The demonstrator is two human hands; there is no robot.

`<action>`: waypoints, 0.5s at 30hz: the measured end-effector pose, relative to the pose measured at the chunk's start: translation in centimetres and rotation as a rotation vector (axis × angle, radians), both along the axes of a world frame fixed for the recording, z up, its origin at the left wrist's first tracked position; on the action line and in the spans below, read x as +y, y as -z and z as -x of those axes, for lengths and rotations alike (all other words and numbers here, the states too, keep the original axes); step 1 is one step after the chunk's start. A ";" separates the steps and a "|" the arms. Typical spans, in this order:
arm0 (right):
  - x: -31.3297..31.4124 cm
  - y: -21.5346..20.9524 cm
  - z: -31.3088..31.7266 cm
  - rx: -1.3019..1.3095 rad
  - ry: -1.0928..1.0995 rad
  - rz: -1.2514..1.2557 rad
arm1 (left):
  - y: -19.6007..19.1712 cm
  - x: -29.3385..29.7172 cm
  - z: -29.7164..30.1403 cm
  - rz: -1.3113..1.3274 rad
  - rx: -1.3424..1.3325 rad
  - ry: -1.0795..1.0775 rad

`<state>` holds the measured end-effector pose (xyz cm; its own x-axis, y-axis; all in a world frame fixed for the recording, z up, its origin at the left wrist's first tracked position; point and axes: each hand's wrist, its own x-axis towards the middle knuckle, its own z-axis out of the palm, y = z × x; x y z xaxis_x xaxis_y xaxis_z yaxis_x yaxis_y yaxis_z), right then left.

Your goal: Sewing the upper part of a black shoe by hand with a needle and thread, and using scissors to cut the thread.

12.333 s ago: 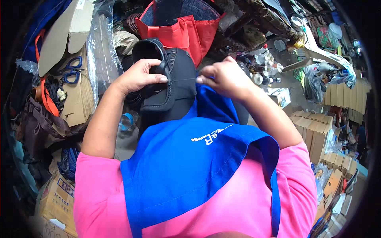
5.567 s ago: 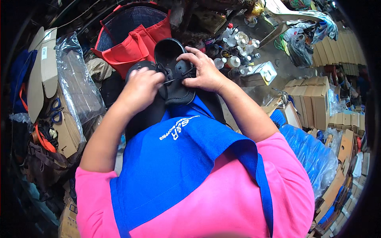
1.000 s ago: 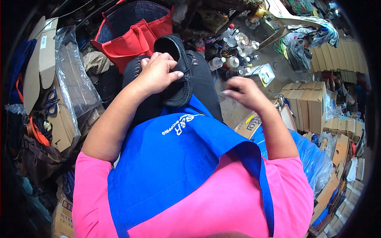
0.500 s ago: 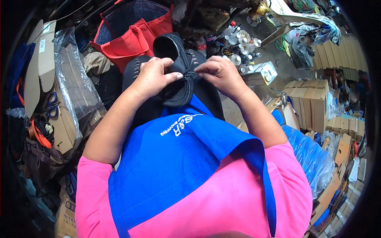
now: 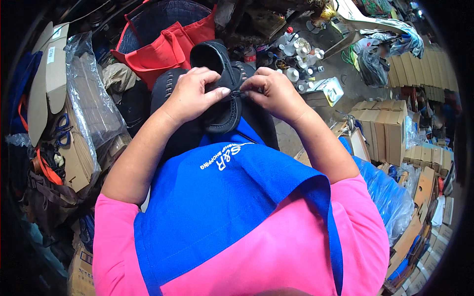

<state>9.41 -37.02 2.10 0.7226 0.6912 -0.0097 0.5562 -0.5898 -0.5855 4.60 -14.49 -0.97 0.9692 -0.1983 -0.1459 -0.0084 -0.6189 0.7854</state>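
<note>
A black shoe with stitching around its upper rests on my lap, its opening toward the far side and its stitched toe toward me. My left hand is closed on the shoe's left side, with the thumb pressing on the upper near its middle. At the shoe's right edge my right hand pinches a thin dark cord between thumb and fingers, close against the upper. The fingertips hide most of the cord. A blue apron covers my lap below the shoe.
Beyond my knees stands a red bag. Several bottles crowd the floor at the far right. Stacked cardboard lies to the right; cardboard under plastic and blue-handled scissors are on the left.
My right hand has come slightly left and down, closer to the shoe, and its fingers are now nearly against the upper. The left hand keeps its hold with a small shift.
</note>
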 end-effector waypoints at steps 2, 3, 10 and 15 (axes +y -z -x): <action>0.4 -0.7 -0.1 -0.060 -0.047 0.083 | 1.0 0.5 0.1 0.276 -0.259 0.092; 0.6 -1.1 -0.1 -0.098 -0.087 0.111 | 0.7 0.9 -0.1 0.352 -0.173 0.126; 0.3 0.9 -1.1 0.138 -0.067 -0.049 | 1.6 1.1 -2.7 0.392 -0.122 0.335; -2.6 4.2 -2.5 0.684 0.085 -0.220 | 0.4 0.3 -5.7 0.185 -0.041 0.505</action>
